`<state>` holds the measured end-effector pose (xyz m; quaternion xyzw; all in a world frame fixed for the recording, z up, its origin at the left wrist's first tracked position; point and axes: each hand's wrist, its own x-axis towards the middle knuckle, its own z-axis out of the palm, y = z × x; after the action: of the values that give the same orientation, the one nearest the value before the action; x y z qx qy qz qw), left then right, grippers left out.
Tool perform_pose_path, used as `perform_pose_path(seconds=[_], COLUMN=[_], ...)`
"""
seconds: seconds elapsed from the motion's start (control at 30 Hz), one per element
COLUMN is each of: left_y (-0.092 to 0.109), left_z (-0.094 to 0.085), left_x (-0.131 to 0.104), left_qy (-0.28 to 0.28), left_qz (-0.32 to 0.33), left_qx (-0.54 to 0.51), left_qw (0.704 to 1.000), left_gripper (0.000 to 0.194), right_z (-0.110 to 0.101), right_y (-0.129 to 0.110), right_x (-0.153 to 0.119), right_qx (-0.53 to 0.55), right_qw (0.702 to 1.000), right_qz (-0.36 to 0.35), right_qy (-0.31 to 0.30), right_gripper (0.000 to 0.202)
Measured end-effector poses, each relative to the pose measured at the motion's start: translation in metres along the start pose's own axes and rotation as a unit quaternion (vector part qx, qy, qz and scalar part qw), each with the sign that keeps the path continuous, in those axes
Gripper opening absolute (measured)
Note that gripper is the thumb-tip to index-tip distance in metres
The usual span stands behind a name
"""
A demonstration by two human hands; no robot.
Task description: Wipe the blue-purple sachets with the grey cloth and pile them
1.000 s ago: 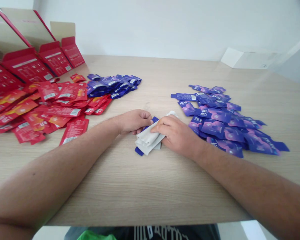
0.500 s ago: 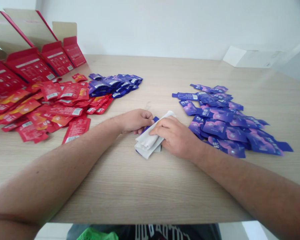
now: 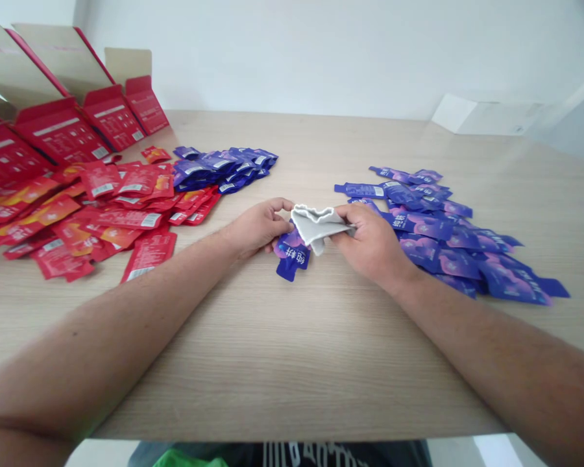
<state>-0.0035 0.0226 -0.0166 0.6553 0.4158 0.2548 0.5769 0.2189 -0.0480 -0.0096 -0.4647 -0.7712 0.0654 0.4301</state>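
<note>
My left hand (image 3: 257,228) pinches the top end of a purple printed sachet (image 3: 294,254), which hangs tilted over the table with its narrow spout end toward me. A white folded cloth (image 3: 321,226) is gripped by my right hand (image 3: 370,243), its edge bunched up in folds. The cloth's left corner meets the fingertips of my left hand; whether they also grip it, I cannot tell. Part of the sachet is hidden behind the cloth and my fingers. To the right of my right hand lies a pile of similar purple sachets (image 3: 433,224).
Red and orange sachets (image 3: 107,201) are heaped at the left, with another stack of purple sachets (image 3: 224,165) beside them. Open red boxes (image 3: 61,130) stand behind the heap. A white box (image 3: 484,115) lies by the wall at the back right. The wooden table's edge is close to me.
The white cloth has come up off the sachet and been crumpled in my right hand. The sachet now shows its printed face, spout end toward me. Both hands have moved slightly away from me.
</note>
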Motion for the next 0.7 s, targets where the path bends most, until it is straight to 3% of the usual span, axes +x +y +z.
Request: perform_pose_path(seconds=[0.1, 0.23, 0.33, 0.43, 0.5, 0.6, 0.7], left_y=[0.002, 0.004, 0.001, -0.004, -0.006, -0.002, 0.007], left_z=[-0.005, -0.008, -0.009, -0.012, -0.015, -0.019, -0.022], left_x=[0.000, -0.001, 0.001, 0.005, 0.005, 0.002, -0.003], left_qy=[-0.007, -0.015, -0.022, 0.029, 0.083, 0.136, 0.172], left_qz=[-0.032, -0.043, 0.000, 0.069, 0.137, 0.242, 0.280], left_qx=[-0.003, -0.019, 0.020, 0.142, 0.267, 0.434, 0.512], left_qw=[0.999, 0.999, 1.000, 0.987, 0.950, 0.857, 0.794], left_gripper=[0.015, 0.022, 0.026, 0.023, 0.019, 0.017, 0.021], right_z=[-0.002, -0.004, -0.005, -0.006, -0.006, -0.006, -0.008], right_y=[0.003, 0.006, 0.005, 0.003, 0.003, 0.005, 0.008], right_x=[0.004, 0.006, 0.007, 0.008, 0.008, 0.008, 0.009], right_qx=[0.014, 0.040, 0.061, 0.074, 0.075, 0.073, 0.075], right_qw=[0.999, 0.996, 0.994, 0.991, 0.991, 0.989, 0.985], right_qz=[0.041, 0.070, 0.086, 0.098, 0.102, 0.115, 0.133], right_qy=[0.026, 0.036, 0.040, 0.048, 0.053, 0.057, 0.076], right_gripper=[0.016, 0.016, 0.019, 0.020, 0.020, 0.020, 0.021])
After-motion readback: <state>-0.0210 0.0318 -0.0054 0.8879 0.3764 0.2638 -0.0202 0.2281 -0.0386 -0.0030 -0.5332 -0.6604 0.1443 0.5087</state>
